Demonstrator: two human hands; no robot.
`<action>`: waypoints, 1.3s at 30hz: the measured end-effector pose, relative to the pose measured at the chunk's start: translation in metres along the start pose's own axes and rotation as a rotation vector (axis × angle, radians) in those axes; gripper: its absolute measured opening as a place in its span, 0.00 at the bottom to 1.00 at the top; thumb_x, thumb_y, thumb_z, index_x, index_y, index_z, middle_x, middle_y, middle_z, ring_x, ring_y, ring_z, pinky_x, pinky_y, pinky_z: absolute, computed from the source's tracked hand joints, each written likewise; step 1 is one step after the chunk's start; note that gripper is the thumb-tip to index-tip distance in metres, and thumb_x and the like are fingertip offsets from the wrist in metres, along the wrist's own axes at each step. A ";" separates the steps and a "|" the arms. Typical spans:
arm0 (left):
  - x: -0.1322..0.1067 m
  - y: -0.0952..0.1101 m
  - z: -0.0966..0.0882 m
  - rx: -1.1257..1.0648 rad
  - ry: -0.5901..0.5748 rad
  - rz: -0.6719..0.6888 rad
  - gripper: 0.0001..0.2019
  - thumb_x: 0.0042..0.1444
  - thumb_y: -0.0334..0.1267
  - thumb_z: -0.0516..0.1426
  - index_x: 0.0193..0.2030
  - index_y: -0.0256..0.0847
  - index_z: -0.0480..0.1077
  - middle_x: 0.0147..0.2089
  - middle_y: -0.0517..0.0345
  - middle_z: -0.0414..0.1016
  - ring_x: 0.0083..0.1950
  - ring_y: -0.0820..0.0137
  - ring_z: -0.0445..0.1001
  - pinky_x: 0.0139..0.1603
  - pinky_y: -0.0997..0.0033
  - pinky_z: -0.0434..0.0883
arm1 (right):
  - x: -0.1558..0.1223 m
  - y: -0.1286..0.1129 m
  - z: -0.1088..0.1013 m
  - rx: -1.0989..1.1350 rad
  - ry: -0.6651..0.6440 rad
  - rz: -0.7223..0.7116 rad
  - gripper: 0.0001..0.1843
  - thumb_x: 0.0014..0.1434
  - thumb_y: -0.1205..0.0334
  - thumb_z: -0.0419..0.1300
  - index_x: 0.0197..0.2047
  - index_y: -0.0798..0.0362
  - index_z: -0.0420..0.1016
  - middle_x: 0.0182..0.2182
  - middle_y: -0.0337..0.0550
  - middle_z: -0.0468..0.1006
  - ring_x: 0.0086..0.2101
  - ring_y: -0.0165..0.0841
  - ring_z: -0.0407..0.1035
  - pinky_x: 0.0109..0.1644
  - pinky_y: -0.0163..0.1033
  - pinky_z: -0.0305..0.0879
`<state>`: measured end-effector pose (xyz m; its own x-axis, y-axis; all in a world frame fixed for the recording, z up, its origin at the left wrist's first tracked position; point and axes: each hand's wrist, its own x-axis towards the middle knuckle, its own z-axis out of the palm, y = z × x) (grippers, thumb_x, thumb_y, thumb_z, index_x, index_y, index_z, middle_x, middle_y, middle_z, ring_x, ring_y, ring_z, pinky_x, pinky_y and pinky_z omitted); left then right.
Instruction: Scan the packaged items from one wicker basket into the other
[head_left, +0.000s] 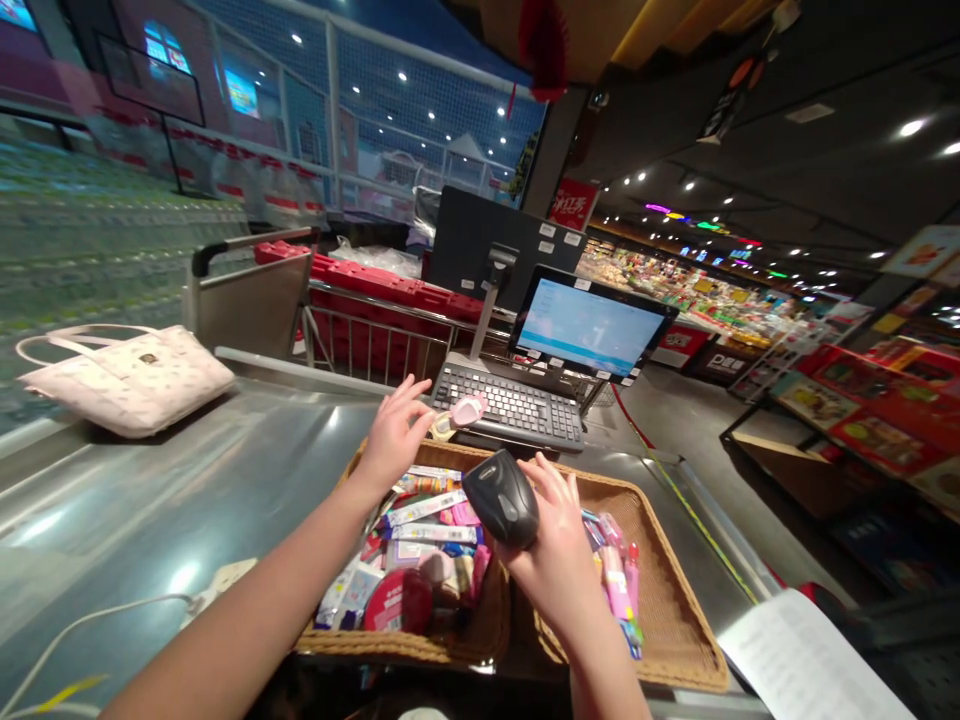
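Nearest, two wicker baskets sit side by side: the left basket (397,648) is crowded with packets too overlapped to count, among them one round red tub (396,602) near its front, while the right basket (667,600) holds a looser cluster of mostly pink packages (616,580) along its left part and shows bare weave on its right. One printed sheet (814,655) lies just beside the right basket's near corner. Two bare hands reach over the baskets: the right hand (553,525) is wrapped around one black barcode scanner (501,498), held above the gap between them; the left hand (397,425), fingers extended, is above the far edge of the left basket, its thumb beside one small pink-and-cream item (466,410) in front of the keyboard; I cannot tell whether it grips that item. On the left, one white cable (97,612) runs over the metal counter (262,440), and one pale handbag (142,375) with two handles rests farther back. Beyond the hands come one black keyboard (510,400) and two monitors, one lit monitor (592,325) facing the person and one dark monitor (465,240) seen from behind. Behind these are red crates (390,285), then a white-framed net enclosure (330,110) at left and brightly stocked displays (660,275) at right.
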<state>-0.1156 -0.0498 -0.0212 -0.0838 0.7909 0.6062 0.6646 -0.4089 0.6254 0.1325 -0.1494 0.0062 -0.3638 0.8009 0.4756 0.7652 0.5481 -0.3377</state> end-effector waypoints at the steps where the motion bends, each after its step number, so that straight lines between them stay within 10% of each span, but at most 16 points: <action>1: -0.002 -0.004 -0.001 0.007 -0.006 -0.008 0.13 0.61 0.43 0.50 0.30 0.43 0.71 0.64 0.50 0.70 0.72 0.57 0.56 0.69 0.43 0.55 | 0.001 0.000 0.002 0.003 0.002 0.000 0.27 0.51 0.68 0.59 0.56 0.50 0.69 0.59 0.54 0.68 0.66 0.55 0.52 0.65 0.75 0.42; 20: -0.053 -0.093 -0.012 0.161 -0.047 -0.220 0.13 0.58 0.42 0.50 0.28 0.44 0.72 0.63 0.50 0.71 0.72 0.55 0.55 0.67 0.37 0.56 | 0.018 -0.008 0.042 0.066 -0.100 0.021 0.29 0.49 0.68 0.60 0.56 0.52 0.70 0.58 0.54 0.69 0.65 0.55 0.53 0.67 0.73 0.40; 34: -0.075 -0.128 -0.002 0.276 -0.060 -0.384 0.08 0.50 0.36 0.54 0.21 0.42 0.67 0.62 0.49 0.72 0.70 0.49 0.59 0.65 0.39 0.61 | 0.032 -0.020 0.057 0.117 -0.168 0.049 0.29 0.49 0.68 0.59 0.56 0.50 0.71 0.57 0.51 0.70 0.65 0.54 0.53 0.67 0.73 0.37; 39: -0.077 -0.129 0.001 0.293 -0.034 -0.366 0.04 0.50 0.33 0.54 0.33 0.43 0.70 0.66 0.48 0.66 0.71 0.51 0.57 0.65 0.40 0.61 | 0.033 -0.022 0.056 0.148 -0.140 0.061 0.27 0.49 0.69 0.59 0.55 0.50 0.72 0.57 0.52 0.70 0.65 0.54 0.53 0.67 0.71 0.40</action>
<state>-0.1941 -0.0579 -0.1486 -0.3303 0.8757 0.3522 0.7782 0.0415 0.6266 0.0737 -0.1221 -0.0164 -0.3970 0.8537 0.3370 0.7054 0.5188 -0.4830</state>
